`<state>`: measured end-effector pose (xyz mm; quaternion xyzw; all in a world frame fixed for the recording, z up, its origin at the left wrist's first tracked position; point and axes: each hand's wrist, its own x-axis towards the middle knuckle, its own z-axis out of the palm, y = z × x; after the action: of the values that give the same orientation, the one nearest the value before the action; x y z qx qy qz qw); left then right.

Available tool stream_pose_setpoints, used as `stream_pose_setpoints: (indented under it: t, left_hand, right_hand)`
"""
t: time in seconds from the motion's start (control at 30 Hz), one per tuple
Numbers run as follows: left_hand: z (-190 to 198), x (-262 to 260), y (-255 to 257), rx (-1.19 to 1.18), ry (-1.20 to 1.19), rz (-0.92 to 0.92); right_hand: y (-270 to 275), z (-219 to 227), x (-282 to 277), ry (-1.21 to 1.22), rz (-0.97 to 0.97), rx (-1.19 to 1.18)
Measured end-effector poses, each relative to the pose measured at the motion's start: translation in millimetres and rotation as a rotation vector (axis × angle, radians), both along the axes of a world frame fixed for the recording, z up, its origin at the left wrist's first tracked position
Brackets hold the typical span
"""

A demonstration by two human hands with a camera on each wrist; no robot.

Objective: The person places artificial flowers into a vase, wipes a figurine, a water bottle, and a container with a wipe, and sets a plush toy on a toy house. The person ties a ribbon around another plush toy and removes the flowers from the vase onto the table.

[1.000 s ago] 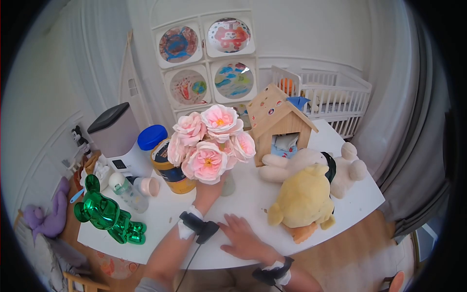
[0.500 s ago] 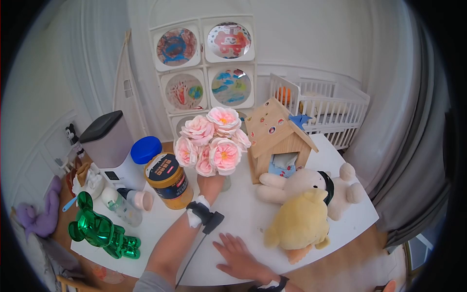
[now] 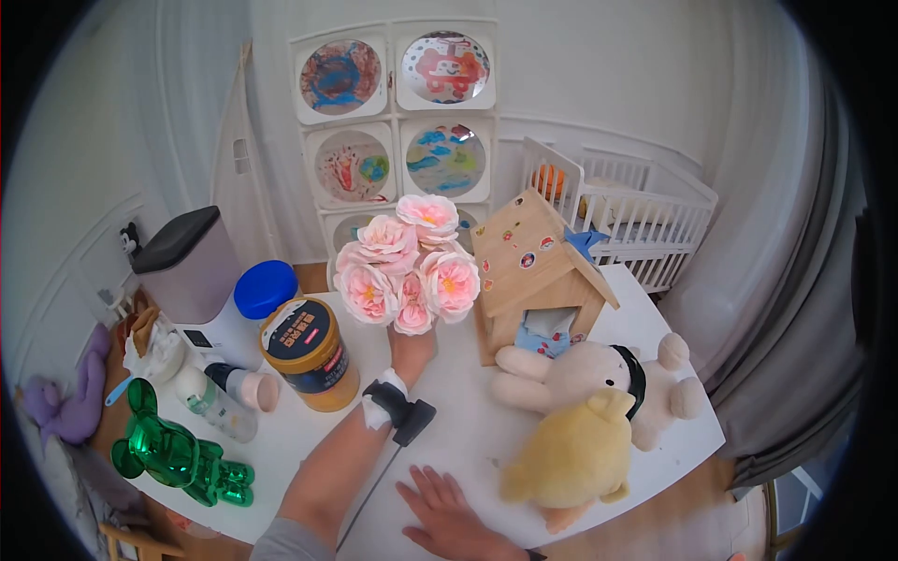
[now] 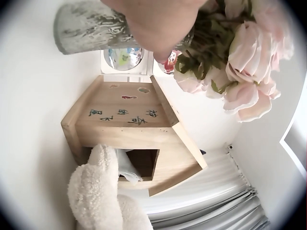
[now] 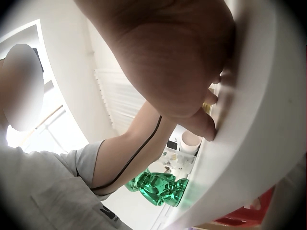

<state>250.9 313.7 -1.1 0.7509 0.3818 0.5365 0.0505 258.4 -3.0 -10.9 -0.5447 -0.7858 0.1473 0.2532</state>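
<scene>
My left hand (image 3: 412, 351) grips a clear glass vase (image 4: 91, 26) of pink flowers (image 3: 412, 266), seen sideways in the left wrist view. The blooms hide the vase from the head view. Close to the right of the flowers is a small wooden house (image 3: 538, 271) with stickers on its roof. A dark-lidded yellow jar (image 3: 323, 383) stands left of the left wrist. Palm down and fingers spread, my right hand (image 3: 449, 514) rests on the white table (image 3: 374, 500) near its front edge.
On the right lie a yellow plush toy (image 3: 575, 458) and a cream plush toy (image 3: 552, 374). Leftward are a shiny green bear figure (image 3: 178, 458), a baby bottle (image 3: 215, 407), a blue-lidded container (image 3: 267, 290) and a grey-white appliance (image 3: 192, 271). A crib (image 3: 645, 206) stands behind.
My left hand has moved the vase of flowers farther back and to the right, away from the jar and closer to the wooden house. My right hand stays on the table. The head view has shifted.
</scene>
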Motion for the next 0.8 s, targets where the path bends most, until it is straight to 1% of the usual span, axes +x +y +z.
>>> stream_pose_setpoints:
  t: [0.07, 0.1, 0.17, 0.2, 0.27, 0.3, 0.37, 0.4, 0.47, 0.5, 0.57, 0.7, 0.8]
  left_hand:
    - [-5, 0, 7, -0.023, 0.033, -0.028]
    - [-8, 1, 9, -0.023, 0.035, -0.028]
    - [-9, 3, 10, -0.086, -0.002, -0.032]
    - [-9, 5, 12, -0.087, 0.001, -0.034]
    - [-9, 8, 13, -0.061, -0.095, -0.064]
    - [-9, 8, 12, -0.063, -0.094, -0.069]
    - [-4, 6, 11, -0.031, 0.04, -0.005]
    - [-4, 7, 11, -0.03, 0.038, -0.007]
    - [-5, 7, 14, -0.059, -0.036, -0.045]
    - [-6, 7, 14, -0.057, -0.038, -0.043]
    - [-1, 8, 12, -0.142, -0.105, -0.083]
    - [-7, 9, 19, -0.106, -0.095, -0.109]
    - [-7, 16, 22, -0.049, -0.091, -0.063]
  right_hand:
    - [1, -4, -1, 0.099, 0.036, -0.105]
    - [2, -6, 0, 0.101, 0.036, -0.104]
    - [5, -9, 2, -0.056, 0.057, -0.151]
    - [5, -9, 3, -0.052, 0.055, -0.152]
    - [4, -8, 2, -0.034, 0.052, -0.16]
    - [3, -9, 2, -0.032, 0.046, -0.162]
    - [5, -8, 3, -0.03, 0.054, -0.161]
    - [4, -5, 2, -0.031, 0.052, -0.161]
    - [2, 7, 0, 0.052, 0.044, -0.111]
    - [3, 2, -1, 0.051, 0.047, -0.109]
    - [6, -9, 0, -0.075, 0.051, -0.178]
    - [4, -10, -1, -0.082, 0.038, -0.179]
    - [5, -7, -1, -0.099, 0.044, -0.199]
